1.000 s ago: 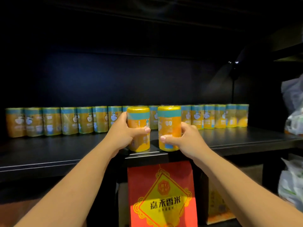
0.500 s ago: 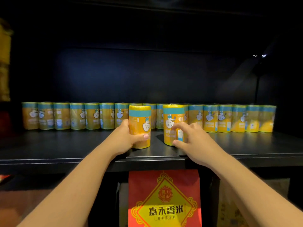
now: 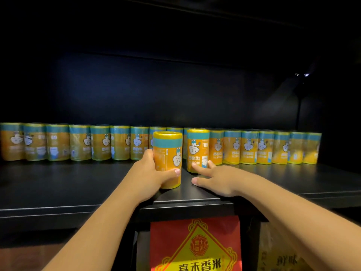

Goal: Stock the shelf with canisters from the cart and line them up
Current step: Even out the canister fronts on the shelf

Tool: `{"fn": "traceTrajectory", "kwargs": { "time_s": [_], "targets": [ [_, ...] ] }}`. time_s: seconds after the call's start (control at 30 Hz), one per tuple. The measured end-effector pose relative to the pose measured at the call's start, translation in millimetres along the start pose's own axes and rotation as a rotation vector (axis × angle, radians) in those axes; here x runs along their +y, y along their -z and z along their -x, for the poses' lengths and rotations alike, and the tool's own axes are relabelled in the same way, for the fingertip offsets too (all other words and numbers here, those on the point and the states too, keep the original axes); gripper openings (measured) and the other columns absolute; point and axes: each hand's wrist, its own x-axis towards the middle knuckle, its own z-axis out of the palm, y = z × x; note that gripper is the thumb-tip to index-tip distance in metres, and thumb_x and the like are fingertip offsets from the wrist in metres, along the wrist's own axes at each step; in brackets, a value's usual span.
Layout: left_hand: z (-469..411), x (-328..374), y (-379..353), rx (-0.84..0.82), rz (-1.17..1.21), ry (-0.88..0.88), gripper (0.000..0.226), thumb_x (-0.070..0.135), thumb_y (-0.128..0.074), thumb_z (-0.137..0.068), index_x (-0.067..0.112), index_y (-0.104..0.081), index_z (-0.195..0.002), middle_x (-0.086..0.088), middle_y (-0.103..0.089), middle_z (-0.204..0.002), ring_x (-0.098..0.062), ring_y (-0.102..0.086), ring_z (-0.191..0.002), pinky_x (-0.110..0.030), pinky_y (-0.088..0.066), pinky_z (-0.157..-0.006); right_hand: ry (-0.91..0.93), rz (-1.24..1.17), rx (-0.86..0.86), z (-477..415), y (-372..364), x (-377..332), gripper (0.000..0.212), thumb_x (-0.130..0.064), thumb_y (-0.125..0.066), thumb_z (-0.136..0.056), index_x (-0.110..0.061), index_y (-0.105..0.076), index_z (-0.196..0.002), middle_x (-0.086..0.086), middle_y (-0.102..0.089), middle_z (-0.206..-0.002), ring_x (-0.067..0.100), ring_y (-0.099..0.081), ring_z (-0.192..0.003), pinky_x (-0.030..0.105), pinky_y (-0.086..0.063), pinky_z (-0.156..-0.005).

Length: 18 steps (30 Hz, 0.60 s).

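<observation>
Yellow canister (image 3: 168, 159) gripped by left hand (image 3: 150, 173) | right hand (image 3: 218, 178) open, fingertips touching second canister (image 3: 197, 149)

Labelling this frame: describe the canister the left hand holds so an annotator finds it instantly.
Start at the black shelf with its long back row of canisters. Two canisters stand forward of that row near the middle. The target is the left canister of that pair, nearest the shelf's front edge, gripped by the left hand; the right canister is only touched by the right hand's fingertips.
</observation>
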Motion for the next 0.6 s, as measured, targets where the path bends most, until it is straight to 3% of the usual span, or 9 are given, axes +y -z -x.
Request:
{"fn": "traceTrajectory", "kwargs": {
  "time_s": [0.17, 0.33, 0.43, 0.6],
  "targets": [
    [-0.6, -0.3, 0.9, -0.001, 0.014, 0.005, 0.061, 0.051, -0.079, -0.079, 0.032, -0.043, -0.125, 0.011, -0.06, -0.118, -0.008, -0.06, -0.101, -0.022, -0.045, -0.074, -0.079, 0.091, -0.052, -46.1, 5.8, -12.5, 0.071, -0.076, -0.018, -0.096, -0.049, 0.006, -0.157, 0.008, 0.005, -0.169, 0.036, -0.015, -0.154, 0.05, -0.016, -0.123],
    [0.5, -2.5, 4.1, 0.024, 0.025, 0.023, 0.057, 0.05, -0.078, -0.081, 0.033, -0.042, -0.121, 0.011, -0.058, -0.116, -0.011, -0.057, -0.101, -0.023, -0.041, -0.072, -0.148, 0.097, -0.059, -73.8, 10.0, -12.2, 0.075, -0.075, -0.019, -0.097, -0.038, -0.001, -0.161, 0.007, -0.013, -0.169, 0.033, -0.015, -0.155, 0.051, -0.017, -0.123],
    [-0.8, -2.7, 3.4, 0.049, 0.015, 0.028, 0.056, 0.05, -0.078, -0.081, 0.033, -0.04, -0.12, 0.011, -0.056, -0.115, -0.011, -0.055, -0.1, -0.022, -0.04, -0.071, -0.179, 0.077, -0.104, -83.5, 10.2, -12.6, 0.075, -0.073, -0.017, -0.099, -0.035, 0.0, -0.161, 0.007, -0.011, -0.17, 0.034, -0.011, -0.155, 0.052, -0.012, -0.124],
    [-4.7, -4.2, 1.4, 0.089, -0.054, 0.047, 0.07, 0.054, -0.079, -0.077, 0.025, -0.047, -0.132, 0.003, -0.055, -0.128, -0.017, -0.056, -0.11, -0.033, -0.047, -0.089, -0.175, 0.025, -0.121, -80.5, 12.5, -11.9, 0.074, -0.071, -0.021, -0.1, -0.035, 0.0, -0.162, 0.005, -0.009, -0.17, 0.033, -0.01, -0.156, 0.05, -0.012, -0.123]
  ]
}}
